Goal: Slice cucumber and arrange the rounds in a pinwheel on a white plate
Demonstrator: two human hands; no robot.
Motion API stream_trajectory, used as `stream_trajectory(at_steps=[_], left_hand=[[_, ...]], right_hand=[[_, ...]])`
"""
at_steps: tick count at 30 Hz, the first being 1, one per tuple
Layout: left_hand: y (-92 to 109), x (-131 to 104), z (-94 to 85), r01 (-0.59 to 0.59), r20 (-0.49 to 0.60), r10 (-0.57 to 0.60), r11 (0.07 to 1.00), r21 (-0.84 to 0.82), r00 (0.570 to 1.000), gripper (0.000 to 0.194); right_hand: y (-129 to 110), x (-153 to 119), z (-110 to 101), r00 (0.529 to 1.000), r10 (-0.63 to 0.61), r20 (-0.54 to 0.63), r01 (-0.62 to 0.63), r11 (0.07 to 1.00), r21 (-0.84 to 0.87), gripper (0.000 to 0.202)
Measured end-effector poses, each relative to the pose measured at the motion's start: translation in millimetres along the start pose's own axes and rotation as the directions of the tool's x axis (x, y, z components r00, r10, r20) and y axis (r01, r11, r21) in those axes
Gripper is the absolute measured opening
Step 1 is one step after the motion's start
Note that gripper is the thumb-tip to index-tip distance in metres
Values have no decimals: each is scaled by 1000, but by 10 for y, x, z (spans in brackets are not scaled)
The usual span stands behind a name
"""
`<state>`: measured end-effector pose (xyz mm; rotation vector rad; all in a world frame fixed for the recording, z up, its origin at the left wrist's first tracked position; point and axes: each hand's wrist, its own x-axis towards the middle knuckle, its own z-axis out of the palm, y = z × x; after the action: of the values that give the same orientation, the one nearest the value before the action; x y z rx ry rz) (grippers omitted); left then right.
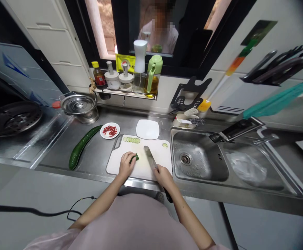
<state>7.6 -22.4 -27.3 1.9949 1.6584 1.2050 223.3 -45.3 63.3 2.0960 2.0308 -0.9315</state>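
On a white cutting board, my left hand is closed round a short piece of green cucumber. My right hand grips a knife by its dark handle, and the blade lies to the right of the piece, apart from it, pointing away from me. A row of thin cucumber slices lies along the board's far left edge. Another slice rests near the far right corner. Left of the board are a long whole cucumber and a small white plate of chopped red pieces.
Behind the board sits a white plate. A lidded steel pot stands at the back left. To the right is the sink with a black faucet. A rack of bottles and jars hangs on the wall.
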Motion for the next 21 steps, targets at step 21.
stream_trajectory(at_steps=[21], left_hand=[[-122, 15, 47, -65, 55, 67, 998, -23, 996, 22]], right_hand=[[-472, -19, 67, 994, -70, 82, 80, 988, -130, 33]])
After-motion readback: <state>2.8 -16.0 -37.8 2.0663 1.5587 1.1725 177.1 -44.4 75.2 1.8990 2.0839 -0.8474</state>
